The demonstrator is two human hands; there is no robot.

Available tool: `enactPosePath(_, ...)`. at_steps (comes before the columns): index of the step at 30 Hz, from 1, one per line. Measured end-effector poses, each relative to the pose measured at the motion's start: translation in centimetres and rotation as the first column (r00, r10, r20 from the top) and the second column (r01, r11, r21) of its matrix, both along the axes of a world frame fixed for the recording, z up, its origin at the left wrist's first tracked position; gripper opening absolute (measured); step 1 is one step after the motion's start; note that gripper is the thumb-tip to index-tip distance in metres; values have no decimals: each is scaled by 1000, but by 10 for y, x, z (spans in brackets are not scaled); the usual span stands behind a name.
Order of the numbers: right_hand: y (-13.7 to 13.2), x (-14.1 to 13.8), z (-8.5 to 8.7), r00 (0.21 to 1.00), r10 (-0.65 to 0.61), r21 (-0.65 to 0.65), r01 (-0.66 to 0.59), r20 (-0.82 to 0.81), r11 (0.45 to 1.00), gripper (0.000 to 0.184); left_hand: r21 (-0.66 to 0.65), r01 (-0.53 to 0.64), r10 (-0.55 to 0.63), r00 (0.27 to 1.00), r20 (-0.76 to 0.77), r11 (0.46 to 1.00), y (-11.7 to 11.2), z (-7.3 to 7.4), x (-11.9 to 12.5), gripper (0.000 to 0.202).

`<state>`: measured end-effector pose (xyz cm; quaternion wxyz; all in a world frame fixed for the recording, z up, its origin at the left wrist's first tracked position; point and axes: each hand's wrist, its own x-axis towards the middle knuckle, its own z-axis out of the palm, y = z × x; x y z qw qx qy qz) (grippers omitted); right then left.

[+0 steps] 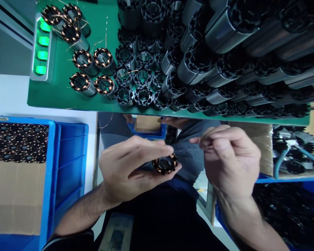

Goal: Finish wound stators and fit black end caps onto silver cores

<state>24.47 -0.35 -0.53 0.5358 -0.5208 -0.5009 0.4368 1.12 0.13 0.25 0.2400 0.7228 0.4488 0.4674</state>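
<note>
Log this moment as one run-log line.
left hand: holds wound stator | right hand: pinched shut, wire not discernible | green mat: wound and bare stators | left: blue bin

Stator [165,164] in left hand [128,167]: black core, copper-orange windings ringing rim. Table [60,90] mat: solid green. Wound stators [90,71] on mat: grey steel bodies, black-and-copper tops. Unwound stators [143,75]: black and grey. Bin [68,164]: bright blue, brown cardboard sheet [14,197] inside. Light strip [42,47]: four glowing green lamps, grey housing.
</note>
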Motion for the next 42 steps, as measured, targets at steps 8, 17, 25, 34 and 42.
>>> enactPosePath(8, -6, -9, 0, 951, 163, 280, -237, 262, 930, 21, 36, 28, -30, 998, 50, 999, 10, -3, 4, 25)
enactPosePath(17, -12, -18, -2, 997, 76, 112, -80, 32, 991, 8, 60, 153, -150, 987, -53, 986, 8, -9, 14, 24)
enactPosePath(25, -29, -51, -9, 924, -37, -263, -70, -380, 962, 14, 236, 37, 17, 975, -223, 971, 4, -25, 23, 18)
enactPosePath(34, -4, -2, 4, 954, 287, -77, -280, 85, 957, 5, -55, 148, -152, 984, -96, 988, 3, -14, 15, 11)
enactPosePath(42, 1, 33, 23, 804, 551, -274, -491, 222, 827, 12, -737, 324, -130, 942, 310, 594, -3, -33, 0, 75)
